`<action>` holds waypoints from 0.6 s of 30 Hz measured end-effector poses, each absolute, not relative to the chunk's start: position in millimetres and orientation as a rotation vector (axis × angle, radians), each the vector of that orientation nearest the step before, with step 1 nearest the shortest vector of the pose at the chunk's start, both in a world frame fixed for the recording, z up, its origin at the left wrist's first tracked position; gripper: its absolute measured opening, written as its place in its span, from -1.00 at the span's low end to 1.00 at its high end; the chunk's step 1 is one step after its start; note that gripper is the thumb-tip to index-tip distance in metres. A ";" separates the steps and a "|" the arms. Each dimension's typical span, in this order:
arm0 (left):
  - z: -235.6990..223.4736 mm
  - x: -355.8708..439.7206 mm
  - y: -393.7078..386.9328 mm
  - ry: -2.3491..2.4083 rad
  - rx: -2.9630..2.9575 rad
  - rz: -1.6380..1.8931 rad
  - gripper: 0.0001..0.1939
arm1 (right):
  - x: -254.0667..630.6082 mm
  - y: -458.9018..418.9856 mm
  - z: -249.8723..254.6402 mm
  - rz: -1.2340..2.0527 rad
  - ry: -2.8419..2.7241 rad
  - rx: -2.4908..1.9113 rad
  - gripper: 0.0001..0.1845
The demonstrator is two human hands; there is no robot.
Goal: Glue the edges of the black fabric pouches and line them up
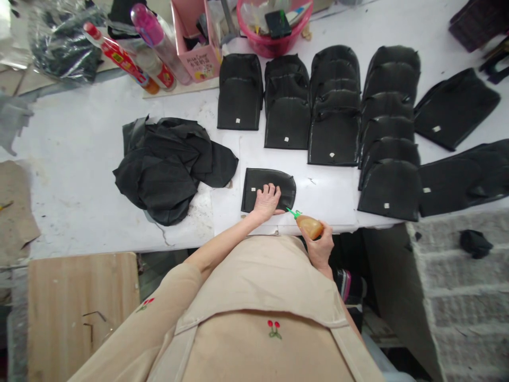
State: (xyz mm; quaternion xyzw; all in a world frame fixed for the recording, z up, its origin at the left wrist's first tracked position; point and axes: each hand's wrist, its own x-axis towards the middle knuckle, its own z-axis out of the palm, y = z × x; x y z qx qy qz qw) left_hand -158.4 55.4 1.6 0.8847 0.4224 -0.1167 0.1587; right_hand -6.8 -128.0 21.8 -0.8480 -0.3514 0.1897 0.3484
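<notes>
A flat black piece (250,199) with one rounded end and a small white square label lies on the white table in front of me. My left hand (268,201) rests on it with the fingers spread. In my right hand (321,246) is a squeeze bottle (309,225) of amber liquid with a green nozzle. The nozzle tip points left, at the piece's near edge by the rounded end; I cannot tell whether it touches. To the left lies a loose heap of black fabric pieces (167,164).
Overlapping rows of similar black pieces (334,138) cover the table's far right side. At the back stand a pink box (199,63), a pink basket (270,48) and several bottles (119,55). A wooden board (79,297) is at the lower left, below the table edge.
</notes>
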 end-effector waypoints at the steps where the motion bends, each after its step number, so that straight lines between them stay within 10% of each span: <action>1: 2.2 -158.5 55.7 1.206 2.539 -0.340 -0.02 | -6.5 -129.3 21.8 0.483 -0.933 -2.204 -0.28; 18: 16.8 -155.9 60.4 1.204 2.547 -0.505 -0.05 | 3.4 -126.7 18.5 0.368 -0.963 -2.253 -0.27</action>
